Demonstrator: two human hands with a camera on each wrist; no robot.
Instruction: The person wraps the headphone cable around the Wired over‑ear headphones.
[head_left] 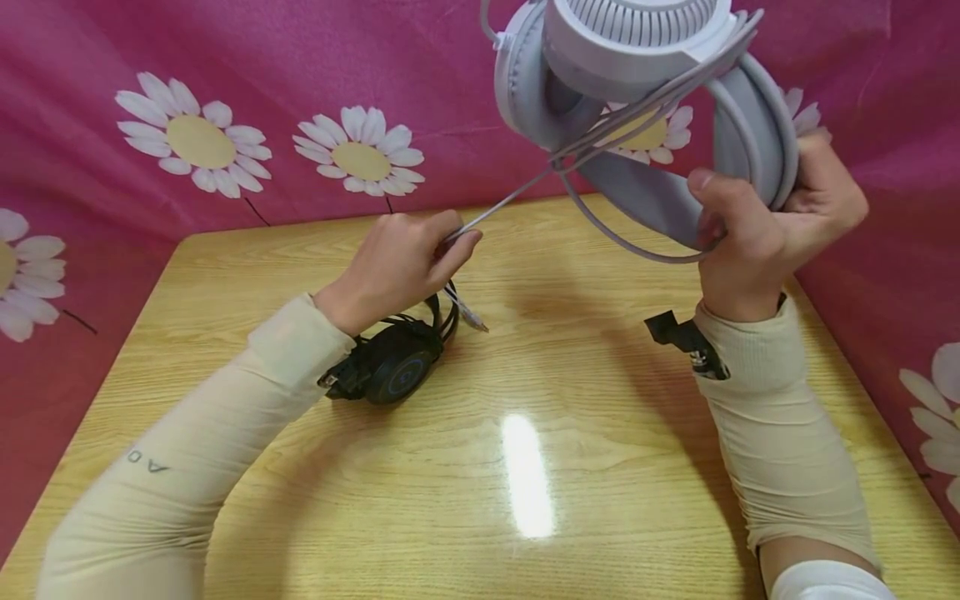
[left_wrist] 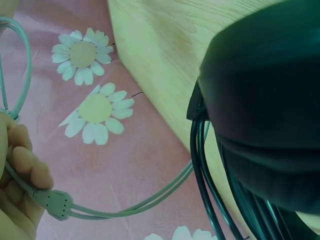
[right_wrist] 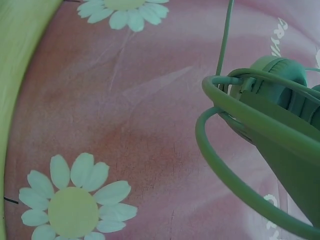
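My right hand point(head_left: 772, 217) grips the headband of a white-grey headset point(head_left: 637, 50), raised above the table's right back part. Its cable point(head_left: 510, 198) is wound round the headset, and one stretch runs taut down to my left hand point(head_left: 408, 258), which pinches it between thumb and fingers. Below the left hand hangs the plug end point(head_left: 472, 317) of the cable. In the left wrist view a cable splitter point(left_wrist: 57, 204) sticks out beside the curled fingers, with two thin leads beyond it. A black headset point(head_left: 401, 367) lies on the table under the left wrist, partly hidden by it.
The wooden table point(head_left: 420, 500) has a bright light reflection near its middle. Pink cloth point(head_left: 450, 50) printed with daisies stands behind it and at both sides. The right wrist view shows the pale headset's headband point(right_wrist: 280, 130) against that cloth.
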